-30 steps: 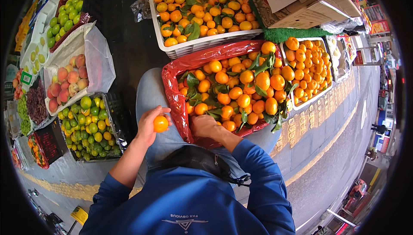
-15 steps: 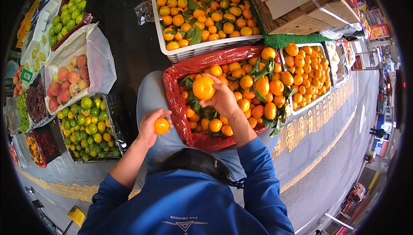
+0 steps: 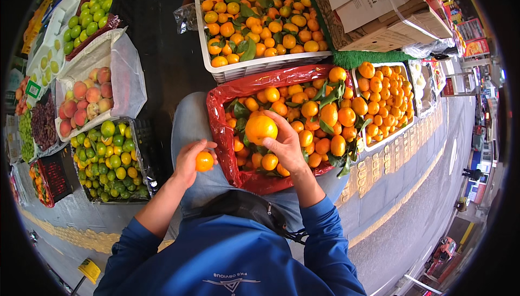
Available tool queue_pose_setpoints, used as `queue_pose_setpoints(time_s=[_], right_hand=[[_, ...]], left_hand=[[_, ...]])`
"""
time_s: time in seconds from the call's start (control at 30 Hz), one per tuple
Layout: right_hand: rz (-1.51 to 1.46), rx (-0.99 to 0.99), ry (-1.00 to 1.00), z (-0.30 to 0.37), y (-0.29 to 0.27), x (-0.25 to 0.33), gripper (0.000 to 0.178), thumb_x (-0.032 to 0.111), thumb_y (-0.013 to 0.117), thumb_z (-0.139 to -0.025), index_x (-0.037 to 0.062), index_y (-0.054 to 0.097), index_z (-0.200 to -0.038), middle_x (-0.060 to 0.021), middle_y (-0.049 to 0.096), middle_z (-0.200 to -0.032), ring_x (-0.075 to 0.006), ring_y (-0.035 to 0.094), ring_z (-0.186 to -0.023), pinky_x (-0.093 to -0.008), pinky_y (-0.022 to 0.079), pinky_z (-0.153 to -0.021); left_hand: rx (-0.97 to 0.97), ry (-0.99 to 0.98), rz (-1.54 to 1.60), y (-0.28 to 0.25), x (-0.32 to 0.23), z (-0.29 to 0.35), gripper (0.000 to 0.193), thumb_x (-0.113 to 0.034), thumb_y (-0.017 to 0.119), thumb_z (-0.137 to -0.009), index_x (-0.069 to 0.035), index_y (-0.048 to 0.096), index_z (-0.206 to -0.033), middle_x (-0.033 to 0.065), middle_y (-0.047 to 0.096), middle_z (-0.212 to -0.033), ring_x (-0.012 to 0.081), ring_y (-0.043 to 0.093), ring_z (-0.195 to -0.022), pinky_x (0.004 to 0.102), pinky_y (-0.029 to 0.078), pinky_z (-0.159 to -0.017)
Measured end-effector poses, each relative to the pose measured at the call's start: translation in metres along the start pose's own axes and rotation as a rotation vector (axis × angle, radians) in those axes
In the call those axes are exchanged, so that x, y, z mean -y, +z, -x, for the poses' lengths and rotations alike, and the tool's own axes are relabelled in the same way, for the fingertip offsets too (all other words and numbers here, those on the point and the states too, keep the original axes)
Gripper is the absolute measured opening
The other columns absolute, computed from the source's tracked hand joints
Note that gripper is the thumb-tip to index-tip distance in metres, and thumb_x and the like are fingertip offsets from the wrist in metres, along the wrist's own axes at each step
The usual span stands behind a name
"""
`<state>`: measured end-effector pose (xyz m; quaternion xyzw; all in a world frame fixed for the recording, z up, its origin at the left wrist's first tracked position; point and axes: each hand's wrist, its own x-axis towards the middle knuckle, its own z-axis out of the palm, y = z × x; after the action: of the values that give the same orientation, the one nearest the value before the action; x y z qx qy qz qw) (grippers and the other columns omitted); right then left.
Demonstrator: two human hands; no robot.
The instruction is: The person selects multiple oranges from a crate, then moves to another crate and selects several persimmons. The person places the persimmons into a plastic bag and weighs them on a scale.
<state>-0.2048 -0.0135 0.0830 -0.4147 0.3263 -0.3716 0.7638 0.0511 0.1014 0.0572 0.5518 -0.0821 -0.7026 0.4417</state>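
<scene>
A larger orange mandarin point(image 3: 260, 129) is in my right hand point(image 3: 286, 147), pinched between thumb and fingers above the left part of a crate lined with red plastic point(image 3: 219, 133). Below it lie many mandarins point(image 3: 310, 109), some with green leaves and stems. My left hand point(image 3: 189, 161) curls round a smaller mandarin point(image 3: 204, 161) over my lap, just left of the crate's red edge. Its fingertips are partly hidden behind the fruit.
Beyond the red liner stands a white crate of small mandarins point(image 3: 260, 25); another crate of mandarins point(image 3: 387, 101) is to the right. A cardboard box point(image 3: 387, 22) sits at the far right. Peaches point(image 3: 89, 98) and green-yellow citrus point(image 3: 111, 160) fill containers on my left.
My right hand has moved slightly nearer and to the right with the larger mandarin, which has turned in its grip. My left hand and its mandarin have barely moved.
</scene>
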Motion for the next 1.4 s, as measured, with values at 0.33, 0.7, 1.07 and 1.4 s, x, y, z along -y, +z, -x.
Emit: queue_pose_setpoints(time_s=[0.33, 0.7, 1.07, 1.4], right_hand=[[0.829, 0.098, -0.307, 0.010, 0.040, 0.027, 0.058, 0.003, 0.085, -0.077, 0.0043, 0.065, -0.132, -0.0190, 0.058, -0.141, -0.0346, 0.058, -0.131, -0.0409, 0.048, -0.108], [0.667, 0.058, -0.246, 0.030, 0.047, 0.027, 0.083, 0.014, 0.092, -0.075, -0.0030, 0.051, -0.144, -0.0157, 0.054, -0.143, -0.0248, 0.052, -0.133, -0.0385, 0.041, -0.113], [0.697, -0.251, 0.243, -0.031, -0.005, -0.013, 0.068, 0.036, 0.081, -0.085, -0.0060, 0.061, -0.135, -0.0200, 0.072, -0.115, -0.0229, 0.071, -0.101, -0.0350, 0.057, -0.083], [0.353, -0.333, 0.394, -0.027, -0.038, -0.039, 0.052, 0.047, 0.063, -0.099, 0.0005, 0.064, -0.121, -0.0168, 0.072, -0.108, -0.0300, 0.073, -0.081, -0.0407, 0.059, -0.072]], left_hand=[[0.316, 0.138, 0.016, 0.039, -0.001, 0.004, 0.040, -0.028, 0.065, -0.102, 0.003, 0.064, -0.127, 0.0090, 0.070, -0.109, 0.0168, 0.068, -0.100, 0.0302, 0.054, -0.090], [0.425, 0.235, 0.264, 0.046, -0.005, 0.001, 0.043, -0.018, 0.066, -0.101, 0.003, 0.056, -0.138, 0.0117, 0.066, -0.127, 0.0208, 0.066, -0.116, 0.0360, 0.054, -0.100], [0.198, -0.036, 0.051, 0.034, 0.000, -0.006, 0.048, -0.031, 0.062, -0.103, -0.001, 0.054, -0.140, 0.0127, 0.072, -0.108, 0.0199, 0.071, -0.091, 0.0320, 0.057, -0.078], [0.173, -0.009, 0.160, 0.011, 0.005, -0.012, 0.045, -0.033, 0.056, -0.104, -0.003, 0.057, -0.137, 0.0125, 0.070, -0.106, 0.0221, 0.068, -0.090, 0.0361, 0.056, -0.075]])
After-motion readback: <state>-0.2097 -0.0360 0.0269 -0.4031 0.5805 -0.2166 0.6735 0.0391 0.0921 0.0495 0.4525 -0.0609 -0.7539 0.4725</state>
